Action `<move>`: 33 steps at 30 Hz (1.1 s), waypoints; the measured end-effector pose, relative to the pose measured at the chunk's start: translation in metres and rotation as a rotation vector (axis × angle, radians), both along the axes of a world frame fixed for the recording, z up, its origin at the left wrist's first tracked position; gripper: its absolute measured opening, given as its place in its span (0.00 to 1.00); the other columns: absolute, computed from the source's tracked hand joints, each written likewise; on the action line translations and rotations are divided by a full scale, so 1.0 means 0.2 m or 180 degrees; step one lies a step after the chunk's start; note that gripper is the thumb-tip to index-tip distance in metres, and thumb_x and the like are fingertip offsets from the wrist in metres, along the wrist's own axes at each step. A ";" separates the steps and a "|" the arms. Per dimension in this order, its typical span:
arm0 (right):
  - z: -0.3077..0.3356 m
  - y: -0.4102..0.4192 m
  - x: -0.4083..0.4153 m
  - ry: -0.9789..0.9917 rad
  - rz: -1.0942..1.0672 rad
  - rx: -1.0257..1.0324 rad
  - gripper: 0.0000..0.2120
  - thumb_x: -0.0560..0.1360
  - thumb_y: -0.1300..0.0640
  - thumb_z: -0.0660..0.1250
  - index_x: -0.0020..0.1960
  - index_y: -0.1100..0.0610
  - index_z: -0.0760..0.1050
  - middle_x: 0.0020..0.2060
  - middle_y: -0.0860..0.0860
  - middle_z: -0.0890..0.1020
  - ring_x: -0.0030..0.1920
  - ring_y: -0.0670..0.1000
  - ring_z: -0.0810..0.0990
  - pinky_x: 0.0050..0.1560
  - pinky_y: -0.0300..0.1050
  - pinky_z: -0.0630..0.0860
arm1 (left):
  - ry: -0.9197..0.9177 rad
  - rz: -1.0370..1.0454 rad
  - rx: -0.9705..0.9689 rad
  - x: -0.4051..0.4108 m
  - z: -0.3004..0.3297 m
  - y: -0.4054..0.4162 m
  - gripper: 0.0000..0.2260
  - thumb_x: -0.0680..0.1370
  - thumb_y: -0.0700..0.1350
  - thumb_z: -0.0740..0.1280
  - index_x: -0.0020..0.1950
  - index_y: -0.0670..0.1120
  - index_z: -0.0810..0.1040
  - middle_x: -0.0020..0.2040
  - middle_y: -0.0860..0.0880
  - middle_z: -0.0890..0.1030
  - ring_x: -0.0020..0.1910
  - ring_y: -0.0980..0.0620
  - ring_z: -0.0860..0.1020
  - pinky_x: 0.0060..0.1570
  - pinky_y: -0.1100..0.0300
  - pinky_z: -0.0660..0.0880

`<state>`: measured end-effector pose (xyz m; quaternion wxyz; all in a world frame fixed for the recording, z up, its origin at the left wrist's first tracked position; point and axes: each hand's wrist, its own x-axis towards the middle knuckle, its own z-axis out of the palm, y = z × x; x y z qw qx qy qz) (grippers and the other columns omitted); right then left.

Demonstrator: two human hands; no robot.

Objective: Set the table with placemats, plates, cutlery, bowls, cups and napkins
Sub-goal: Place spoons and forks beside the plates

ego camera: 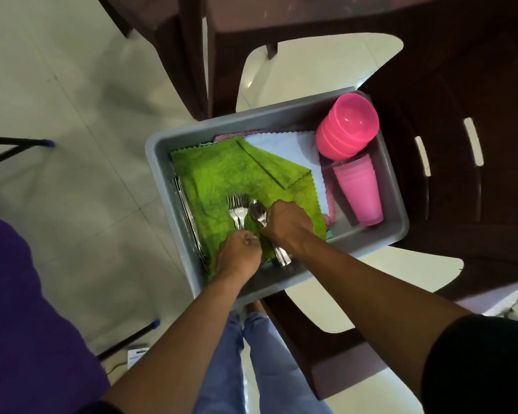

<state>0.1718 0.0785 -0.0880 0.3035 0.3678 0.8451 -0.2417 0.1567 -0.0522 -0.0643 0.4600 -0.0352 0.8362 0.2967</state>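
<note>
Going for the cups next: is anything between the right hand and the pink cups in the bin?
Nothing visible blocks them. The pink cups lie exposed at the bin's right side, but the right hand is already gripping spoons.

left hand [239, 251] grips forks [237, 208] | right hand [288, 224] grips spoons [258, 213] | over green cloth [222, 174], grey tub [398, 204]

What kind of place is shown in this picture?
Probably a home dining area. A grey plastic tub of tableware stands on a dark brown plastic chair over a pale tiled floor. The tub holds stacked pink bowls, pink cups and cloth napkins.
</note>
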 end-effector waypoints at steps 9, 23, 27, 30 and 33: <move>0.08 0.00 0.03 0.0049 0.0049 -0.0079 0.08 0.70 0.57 0.74 0.47 0.60 0.82 0.44 0.60 0.84 0.48 0.61 0.85 0.42 0.45 0.77 | -0.0737 0.0907 0.0475 0.00 0.02 0.01 0.11 0.83 0.41 0.63 0.41 0.47 0.78 0.45 0.43 0.84 0.48 0.44 0.82 0.58 0.43 0.79; 1.05 -0.25 0.02 0.1187 0.0313 -0.0437 0.08 0.67 0.53 0.70 0.32 0.54 0.76 0.29 0.53 0.81 0.33 0.53 0.79 0.33 0.42 0.66 | -0.1409 0.2475 0.1994 -0.06 0.87 -0.18 0.09 0.85 0.48 0.63 0.51 0.46 0.80 0.35 0.49 0.81 0.30 0.54 0.79 0.33 0.60 0.76; 1.37 -0.50 0.08 0.1621 0.0462 -0.0931 0.07 0.72 0.52 0.71 0.39 0.54 0.81 0.32 0.50 0.84 0.34 0.48 0.83 0.36 0.48 0.78 | -0.1158 0.2786 0.2271 -0.02 1.18 -0.47 0.11 0.86 0.47 0.61 0.56 0.44 0.82 0.45 0.45 0.86 0.37 0.52 0.84 0.38 0.59 0.80; 1.56 -0.67 0.04 0.1719 0.0674 -0.1184 0.04 0.73 0.53 0.73 0.44 0.52 0.85 0.37 0.48 0.87 0.38 0.46 0.85 0.42 0.45 0.81 | -0.0894 0.3153 0.2437 0.02 1.39 -0.69 0.13 0.86 0.46 0.61 0.59 0.40 0.82 0.51 0.40 0.86 0.44 0.48 0.85 0.44 0.54 0.82; 1.70 -0.86 -0.03 0.1753 0.1073 -0.1260 0.03 0.72 0.53 0.75 0.46 0.49 0.86 0.41 0.46 0.87 0.40 0.44 0.84 0.43 0.40 0.79 | -0.0662 0.3555 0.2554 0.06 1.55 -0.90 0.12 0.86 0.45 0.62 0.57 0.40 0.82 0.51 0.40 0.85 0.45 0.47 0.84 0.47 0.52 0.81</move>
